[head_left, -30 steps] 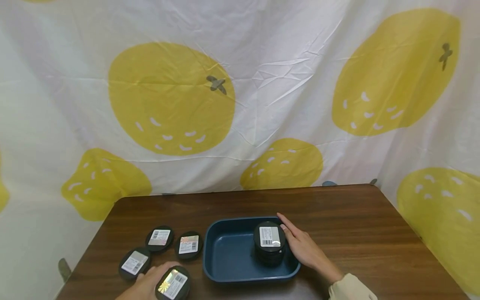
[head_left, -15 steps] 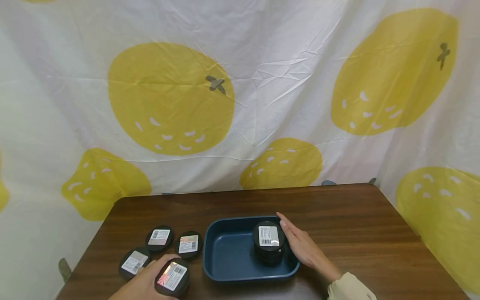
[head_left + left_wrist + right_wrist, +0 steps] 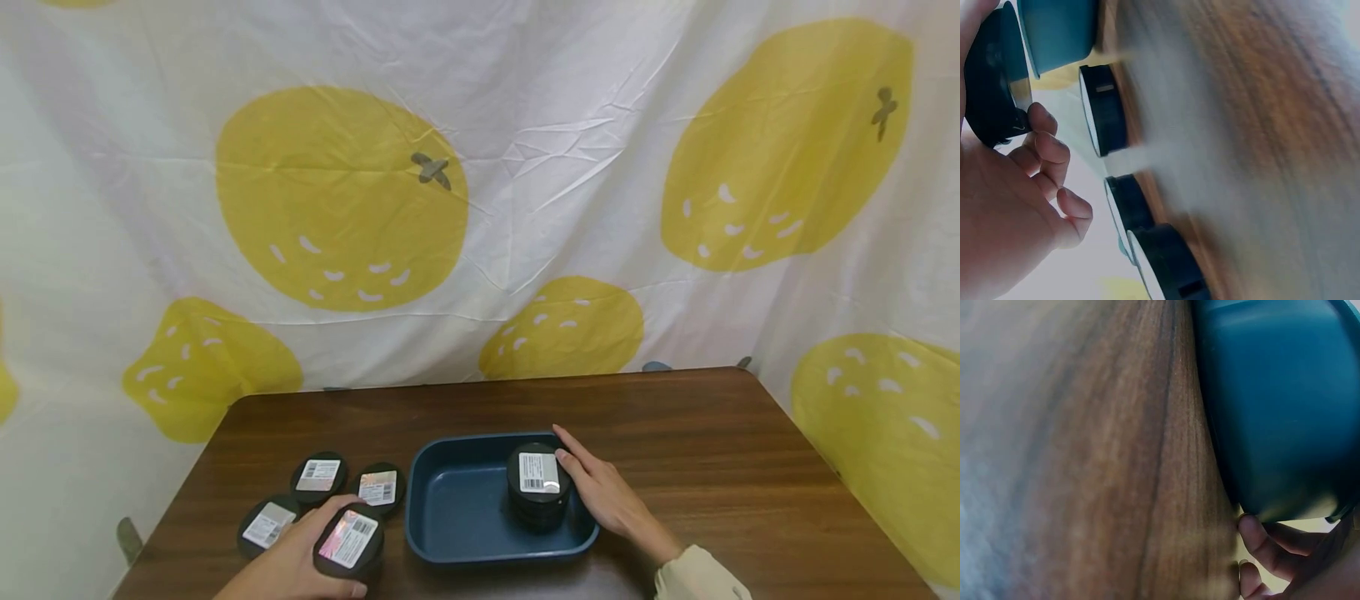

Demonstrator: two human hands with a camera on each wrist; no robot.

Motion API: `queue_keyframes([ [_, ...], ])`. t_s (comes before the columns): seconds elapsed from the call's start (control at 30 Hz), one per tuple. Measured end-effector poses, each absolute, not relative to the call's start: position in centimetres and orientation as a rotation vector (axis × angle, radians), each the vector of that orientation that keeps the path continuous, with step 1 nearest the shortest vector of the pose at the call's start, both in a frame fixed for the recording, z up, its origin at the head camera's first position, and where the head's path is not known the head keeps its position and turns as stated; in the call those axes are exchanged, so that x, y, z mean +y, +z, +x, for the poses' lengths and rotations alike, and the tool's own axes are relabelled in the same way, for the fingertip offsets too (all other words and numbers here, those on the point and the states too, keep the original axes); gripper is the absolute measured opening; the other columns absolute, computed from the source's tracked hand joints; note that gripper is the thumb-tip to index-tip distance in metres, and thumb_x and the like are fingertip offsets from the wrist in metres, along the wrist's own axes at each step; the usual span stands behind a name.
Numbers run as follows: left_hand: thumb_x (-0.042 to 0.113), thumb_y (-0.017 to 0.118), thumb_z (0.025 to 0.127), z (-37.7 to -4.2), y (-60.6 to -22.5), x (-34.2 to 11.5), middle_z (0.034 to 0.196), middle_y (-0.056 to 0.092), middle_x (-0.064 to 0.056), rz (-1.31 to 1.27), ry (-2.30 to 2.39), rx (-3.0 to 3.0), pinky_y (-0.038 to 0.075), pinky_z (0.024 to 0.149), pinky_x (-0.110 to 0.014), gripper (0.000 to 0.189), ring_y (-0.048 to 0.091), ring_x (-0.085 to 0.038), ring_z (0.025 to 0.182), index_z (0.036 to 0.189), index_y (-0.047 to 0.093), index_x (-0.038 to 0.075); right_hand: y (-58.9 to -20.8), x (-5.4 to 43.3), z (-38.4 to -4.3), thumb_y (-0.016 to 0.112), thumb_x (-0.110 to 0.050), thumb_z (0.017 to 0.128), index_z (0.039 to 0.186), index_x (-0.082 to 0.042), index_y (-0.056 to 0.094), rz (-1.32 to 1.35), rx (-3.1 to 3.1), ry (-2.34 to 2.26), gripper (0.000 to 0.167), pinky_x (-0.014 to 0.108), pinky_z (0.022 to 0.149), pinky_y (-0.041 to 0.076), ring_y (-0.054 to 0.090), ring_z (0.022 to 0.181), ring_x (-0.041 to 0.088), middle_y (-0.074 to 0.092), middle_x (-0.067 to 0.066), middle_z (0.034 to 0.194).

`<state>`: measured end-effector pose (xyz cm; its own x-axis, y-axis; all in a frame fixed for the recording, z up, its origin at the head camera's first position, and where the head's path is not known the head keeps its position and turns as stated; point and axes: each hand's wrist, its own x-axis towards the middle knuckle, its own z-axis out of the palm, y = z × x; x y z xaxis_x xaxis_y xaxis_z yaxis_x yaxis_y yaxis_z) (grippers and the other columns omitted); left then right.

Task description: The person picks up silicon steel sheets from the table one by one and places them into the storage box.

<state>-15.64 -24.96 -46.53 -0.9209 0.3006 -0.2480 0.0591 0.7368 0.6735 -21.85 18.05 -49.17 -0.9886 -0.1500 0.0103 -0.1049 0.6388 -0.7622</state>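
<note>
My left hand grips a round black jar by its side, with a shiny barcode label facing up. In the left wrist view this jar is raised off the table. To the right lies a blue rectangular tray; black jars are stacked at its right end. My right hand holds the tray's right end, its thumb over the rim beside the top jar and its fingers along the outside. The right wrist view shows fingertips against the tray's outer wall.
Beyond my left hand, three more labelled black jars stand on the brown wooden table: one at the left, one at the back, one beside the tray. A fruit-print cloth hangs behind the table.
My left hand has moved slightly away from me with the jar, and its thumb now shows at the near side. My right thumb has shifted a little towards the stacked jars.
</note>
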Motion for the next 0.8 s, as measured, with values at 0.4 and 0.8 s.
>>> queue_keyframes([
  [0.4,0.051,0.088,0.066,-16.3,-45.5,-23.4,0.130,0.058,-0.004,0.482,1.017,2.743,0.047,0.087,-0.053,0.096,0.055,-0.024,0.108,0.146,0.040,0.027,-49.3,18.1,-22.0,0.029,-0.062,0.102,0.155,-0.034,0.034,-0.206,2.784,-1.293,0.059,0.066,0.108,0.029,0.042,0.138,0.040,0.043,0.008,0.154],
  [0.8,0.059,0.087,0.064,-17.6,-45.1,-20.7,0.125,0.057,0.011,0.608,1.069,2.779,0.045,0.093,-0.047,0.095,0.055,-0.017,0.109,0.141,0.043,0.027,-49.2,18.0,-21.9,0.028,-0.062,0.102,0.155,-0.036,0.032,-0.205,2.788,-1.300,0.058,0.064,0.110,0.028,0.041,0.140,0.039,0.040,0.006,0.156],
])
